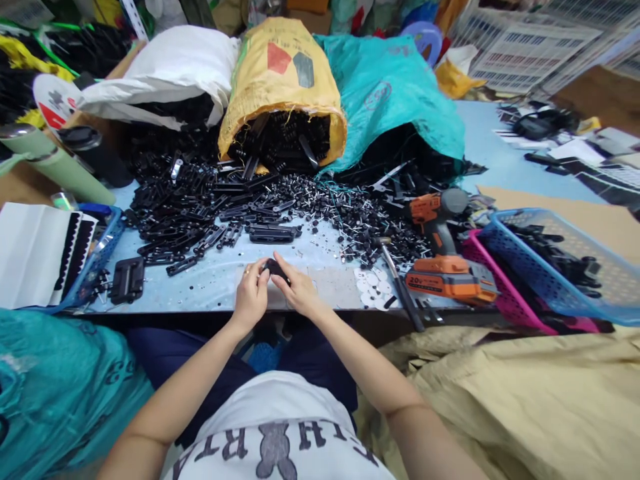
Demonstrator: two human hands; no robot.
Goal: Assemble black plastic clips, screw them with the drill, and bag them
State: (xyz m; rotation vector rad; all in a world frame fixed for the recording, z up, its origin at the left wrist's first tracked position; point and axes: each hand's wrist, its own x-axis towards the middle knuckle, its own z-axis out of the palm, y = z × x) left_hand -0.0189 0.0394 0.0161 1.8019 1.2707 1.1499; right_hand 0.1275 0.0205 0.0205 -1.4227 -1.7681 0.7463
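Below the bench edge, a white shirt (280,400) with dark lettering fills the nearest space. From either side of it the left forearm (195,377) and right forearm (363,363) run forward and inward, so the 2 hands meet just over the near edge of the bench (173,290). A small black part (275,268) sits between them, and neither hand is clearly nearer to it. Both grips are closed on it: the left hand (251,288) pinches from its left, the right hand (300,290) from its right, thumbs toward the body and fingers curled around the far side. What shows of the part slants from the left fingertips toward the right palm; fingers cover the rest, so I cannot tell its true long axis.

Level with the hands, a black clip-like piece (127,280) lies well to the left. To the right come white discs (373,285), a hammer (397,277) with its handle end jutting past the edge, and an orange drill (445,260). Just beyond the hands lies a long black piece (274,233), its length running left to right. Farther back spread loose black parts (175,200) and small screws (345,213), then 3 sacks: white (170,60), yellow (285,87) and teal (390,87).
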